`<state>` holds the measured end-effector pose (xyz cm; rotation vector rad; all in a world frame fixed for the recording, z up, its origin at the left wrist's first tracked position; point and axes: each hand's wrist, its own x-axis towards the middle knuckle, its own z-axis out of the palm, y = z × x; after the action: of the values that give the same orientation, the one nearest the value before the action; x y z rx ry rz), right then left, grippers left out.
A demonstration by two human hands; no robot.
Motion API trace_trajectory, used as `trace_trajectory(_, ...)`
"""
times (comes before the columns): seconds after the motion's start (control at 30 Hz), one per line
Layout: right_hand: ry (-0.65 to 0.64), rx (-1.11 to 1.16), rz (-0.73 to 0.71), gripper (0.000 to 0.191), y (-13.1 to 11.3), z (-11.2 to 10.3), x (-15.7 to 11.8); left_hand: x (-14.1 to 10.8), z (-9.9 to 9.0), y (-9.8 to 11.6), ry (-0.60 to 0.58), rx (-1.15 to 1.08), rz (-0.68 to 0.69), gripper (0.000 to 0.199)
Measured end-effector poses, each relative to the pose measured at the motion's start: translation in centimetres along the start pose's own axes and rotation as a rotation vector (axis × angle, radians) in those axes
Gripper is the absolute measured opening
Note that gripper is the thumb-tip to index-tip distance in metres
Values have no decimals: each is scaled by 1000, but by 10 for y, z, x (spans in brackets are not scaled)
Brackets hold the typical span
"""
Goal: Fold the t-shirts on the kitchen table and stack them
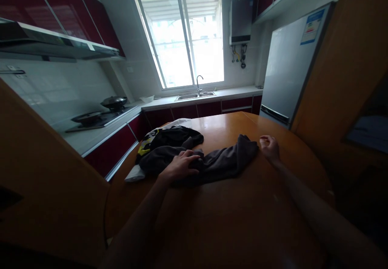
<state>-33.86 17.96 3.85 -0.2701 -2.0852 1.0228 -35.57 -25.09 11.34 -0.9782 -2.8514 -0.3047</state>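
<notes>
A dark grey garment point(224, 162), perhaps trousers, lies stretched across the round wooden table point(242, 216). My left hand point(182, 166) rests on its middle with the fingers apart and laid over the cloth. Just past the garment's right end, my right hand point(270, 149) hovers or rests over the tabletop, its fingers loosely curled and no cloth visible in them. Behind the grey piece is a black garment point(178, 135) with a yellow, grey and white patterned part point(148, 142). White cloth point(135, 174) shows at the left edge of the pile.
A counter with a sink point(191, 96) and tap runs under the window. To the left are a stove with pans point(113, 102) and a range hood point(60, 42). A fridge point(294, 62) stands at the right, beyond the table's edge, near a wooden panel point(339, 79).
</notes>
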Motion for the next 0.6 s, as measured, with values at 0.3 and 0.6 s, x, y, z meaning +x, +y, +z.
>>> trace_trajectory(0.3, -540, -299, -187, 37, -40, 35, -48, 37, -23, -50, -319, -321, -93, 56)
trace_trajectory(0.6, -401, -254, -209, 31, -9, 20, 39, 91, -42, -51, -419, -306, -65, 44)
